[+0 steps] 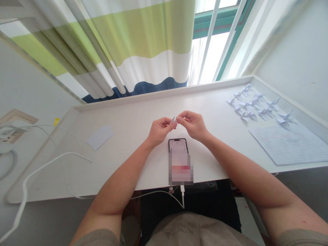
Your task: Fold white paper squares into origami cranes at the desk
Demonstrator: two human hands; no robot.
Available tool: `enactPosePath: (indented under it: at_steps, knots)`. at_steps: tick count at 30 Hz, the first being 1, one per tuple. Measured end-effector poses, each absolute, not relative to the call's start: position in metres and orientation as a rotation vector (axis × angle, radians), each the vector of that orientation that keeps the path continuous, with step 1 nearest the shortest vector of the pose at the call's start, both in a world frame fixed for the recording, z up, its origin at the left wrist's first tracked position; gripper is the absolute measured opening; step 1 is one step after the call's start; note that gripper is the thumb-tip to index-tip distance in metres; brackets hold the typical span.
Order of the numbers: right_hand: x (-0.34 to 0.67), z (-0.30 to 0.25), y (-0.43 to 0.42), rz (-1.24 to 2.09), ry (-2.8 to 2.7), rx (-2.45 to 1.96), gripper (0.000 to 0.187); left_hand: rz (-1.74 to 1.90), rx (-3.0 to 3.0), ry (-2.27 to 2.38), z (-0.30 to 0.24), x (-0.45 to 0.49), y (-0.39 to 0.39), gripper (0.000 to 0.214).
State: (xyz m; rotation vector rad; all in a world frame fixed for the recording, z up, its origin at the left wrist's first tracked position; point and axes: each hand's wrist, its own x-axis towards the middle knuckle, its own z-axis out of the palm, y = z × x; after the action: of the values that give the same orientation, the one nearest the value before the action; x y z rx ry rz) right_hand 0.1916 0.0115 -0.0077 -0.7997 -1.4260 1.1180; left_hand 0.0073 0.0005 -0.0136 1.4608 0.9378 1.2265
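Observation:
Above the desk's middle, my left hand pinches a small piece of folded white paper between thumb and fingers. My right hand is closed at the paper's right edge, thumb and fingertips pinching it there. Part of the paper is hidden behind my fingers. Just below my hands a phone lies face up, its screen lit and mostly blurred out. Several folded white paper cranes stand grouped at the far right of the desk.
Flat white paper lies on the left of the white desk. A written lined notepad rests at the right. White cables cross the left side; another charging cable runs from the phone. Curtains hang behind the raised back edge.

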Motion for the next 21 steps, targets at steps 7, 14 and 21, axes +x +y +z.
enactPosePath:
  at_steps: [7, 14, 21]
  knots:
    - [0.198, -0.004, 0.014, 1.229, -1.416, -0.732, 0.024, 1.161, 1.393, 0.872, -0.01, 0.005, 0.0, 0.042]
    - [0.199, 0.003, 0.007, 1.396, -1.461, -0.585, 0.028, 0.937, 1.339, 0.747, -0.01, -0.004, 0.003, 0.04]
    - [0.203, 0.001, 0.011, 1.523, -1.518, -0.453, 0.023, 0.833, 1.287, 0.655, -0.006, -0.005, 0.001, 0.045]
